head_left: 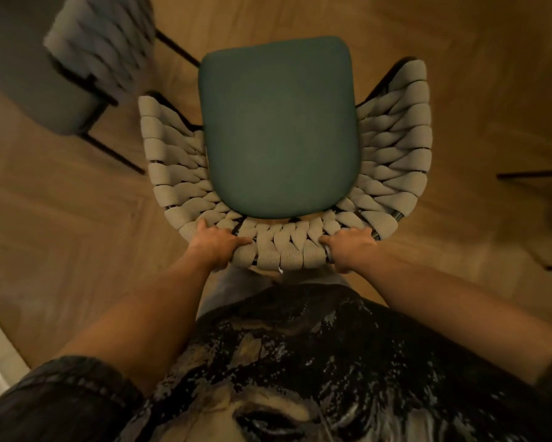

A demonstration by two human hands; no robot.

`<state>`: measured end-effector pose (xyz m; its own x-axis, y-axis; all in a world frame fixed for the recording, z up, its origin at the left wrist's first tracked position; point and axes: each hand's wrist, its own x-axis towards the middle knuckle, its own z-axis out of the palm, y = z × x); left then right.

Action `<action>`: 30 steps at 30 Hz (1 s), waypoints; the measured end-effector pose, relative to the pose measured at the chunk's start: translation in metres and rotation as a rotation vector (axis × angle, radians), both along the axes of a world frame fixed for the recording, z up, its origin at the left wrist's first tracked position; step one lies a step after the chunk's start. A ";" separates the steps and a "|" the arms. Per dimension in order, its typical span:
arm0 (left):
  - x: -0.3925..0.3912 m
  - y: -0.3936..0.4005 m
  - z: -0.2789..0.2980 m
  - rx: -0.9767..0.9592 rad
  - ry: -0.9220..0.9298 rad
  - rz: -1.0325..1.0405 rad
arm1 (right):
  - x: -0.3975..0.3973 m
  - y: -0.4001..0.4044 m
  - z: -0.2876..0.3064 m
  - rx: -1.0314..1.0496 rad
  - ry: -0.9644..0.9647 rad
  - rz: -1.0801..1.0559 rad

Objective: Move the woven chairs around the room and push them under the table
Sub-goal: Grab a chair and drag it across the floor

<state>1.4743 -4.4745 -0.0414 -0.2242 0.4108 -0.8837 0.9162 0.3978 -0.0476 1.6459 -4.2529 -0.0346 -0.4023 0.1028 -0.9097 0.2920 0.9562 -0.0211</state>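
— On the wooden floor (459,52), right in front of the person, what stands there?

— A woven chair (392,138), seen from straight above, its curved back of thick beige cord wrapping round a dark green seat cushion (279,129). The cushion sits cupped inside the weave and nothing lies on it.

— And the hands?

— Both clamp the top rim of the backrest. The left hand (215,242) grips it left of the middle, thumb lying over the cord and fingers curled round the outside. The right hand (349,245) grips it right of the middle in the same way, with a dark ring on one finger.

— What is hard to make out?

— The chair's legs are mostly hidden under the seat and weave. The person's patterned dark shirt (332,362) fills the near edge of the view and covers the floor below the backrest.

— Anything else close by?

— A second woven chair (99,49) at the far left corner, blurred and cut off by the edge, with thin black legs reaching toward the held chair. At the right edge thin dark bars (533,175) cross the floor; I cannot tell what they belong to.
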 end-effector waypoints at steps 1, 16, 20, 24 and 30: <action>-0.007 0.004 -0.001 0.000 0.002 -0.035 | 0.000 -0.001 0.000 -0.001 -0.003 -0.035; -0.095 0.068 0.004 0.010 -0.035 -0.548 | -0.003 -0.057 0.005 -0.021 -0.036 -0.547; -0.115 0.086 0.009 0.017 -0.033 -0.682 | -0.012 -0.083 0.003 -0.029 -0.021 -0.674; -0.134 0.101 0.005 0.035 -0.008 -0.820 | -0.024 -0.110 -0.005 -0.028 -0.012 -0.809; -0.147 0.121 0.005 0.110 0.008 -0.951 | -0.039 -0.127 -0.007 -0.024 0.013 -0.945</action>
<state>1.3275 -4.3531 -0.0366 0.2404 0.5049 -0.8290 0.8578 -0.5103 -0.0621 1.6068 -4.3803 -0.0418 -0.1719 0.3723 -0.9121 0.9453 0.3228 -0.0464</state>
